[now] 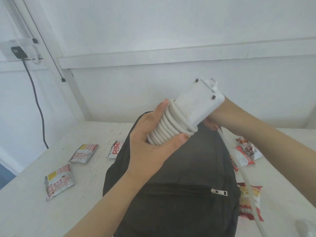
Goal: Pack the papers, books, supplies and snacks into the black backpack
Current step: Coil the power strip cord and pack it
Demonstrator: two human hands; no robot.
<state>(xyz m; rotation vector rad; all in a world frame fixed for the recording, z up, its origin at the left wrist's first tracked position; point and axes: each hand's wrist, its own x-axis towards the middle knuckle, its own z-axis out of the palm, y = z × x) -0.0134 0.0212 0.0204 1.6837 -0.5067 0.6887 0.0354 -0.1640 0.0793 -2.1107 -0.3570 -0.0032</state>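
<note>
While in left hand, smooth round cord

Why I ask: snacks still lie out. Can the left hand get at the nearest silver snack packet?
Probably not yet: the left hand grips the cord-wound power strip. The path to the silver snack packet looks free.

Bright, flat, washed-out daylight with faint shadows, soft overall focus, and wide-angle bending toward the edges.
</note>
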